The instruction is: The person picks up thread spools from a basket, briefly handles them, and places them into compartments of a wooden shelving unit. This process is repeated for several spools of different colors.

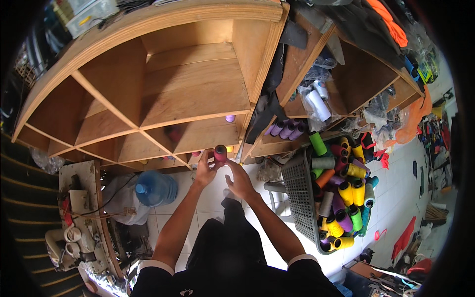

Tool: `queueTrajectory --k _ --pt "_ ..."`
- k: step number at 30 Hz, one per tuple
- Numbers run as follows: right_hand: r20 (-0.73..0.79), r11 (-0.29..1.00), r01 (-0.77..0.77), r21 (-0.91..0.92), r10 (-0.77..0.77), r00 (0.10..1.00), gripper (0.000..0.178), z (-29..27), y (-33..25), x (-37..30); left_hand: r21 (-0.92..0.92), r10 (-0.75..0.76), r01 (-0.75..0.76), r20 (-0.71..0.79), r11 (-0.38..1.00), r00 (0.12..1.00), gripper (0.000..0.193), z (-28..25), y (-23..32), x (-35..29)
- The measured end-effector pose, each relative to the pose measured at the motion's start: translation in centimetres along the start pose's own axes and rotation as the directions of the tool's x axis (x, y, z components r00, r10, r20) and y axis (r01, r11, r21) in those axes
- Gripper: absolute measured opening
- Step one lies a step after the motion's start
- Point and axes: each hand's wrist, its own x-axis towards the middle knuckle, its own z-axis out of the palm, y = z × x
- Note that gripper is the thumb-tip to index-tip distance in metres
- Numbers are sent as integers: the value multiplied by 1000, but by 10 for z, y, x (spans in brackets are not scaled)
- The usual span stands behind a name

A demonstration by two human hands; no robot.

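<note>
A crimson thread cone (220, 154) is upright between my hands, in front of the lower shelf compartments. My left hand (204, 171) grips it from the left, with the fingers curled around its side. From the right, my right hand (240, 179) has its fingers at the cone's lower side, while its thumb stands apart. A few cones lie low in the shelf close behind my hands, among them a light purple one (230, 119). The lower part of the held cone is partly hidden by my fingers.
The wooden shelf (198, 74) spans the front. To my right, a grey plastic basket (299, 200) is heaped with colourful thread cones beside a grey stool (277, 190). Purple cones (287, 130) fill a side compartment. At left are a blue water jug (156, 188) and a sewing machine (81, 230).
</note>
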Motion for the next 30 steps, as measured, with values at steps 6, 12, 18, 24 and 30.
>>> queueTrajectory --k 6,12,18,24,30 --pt "22 995 -49 -88 51 998 67 9 48 40 19 37 -38 23 999 999 51 15 -41 70" --pt "24 974 -23 -225 29 999 72 22 87 56 -20 -16 17 57 1000 998 49 33 -77 116" --pt "34 928 -25 -372 41 999 78 34 101 68 -28 -31 33 74 999 997 50 44 -88 141" --pt "-21 912 -108 -396 108 994 80 43 106 84 -113 -103 109 58 988 993 53 51 -91 163" --pt "-87 885 -159 -437 134 987 82 55 105 96 -105 -33 36 26 994 999 40 51 -102 174"
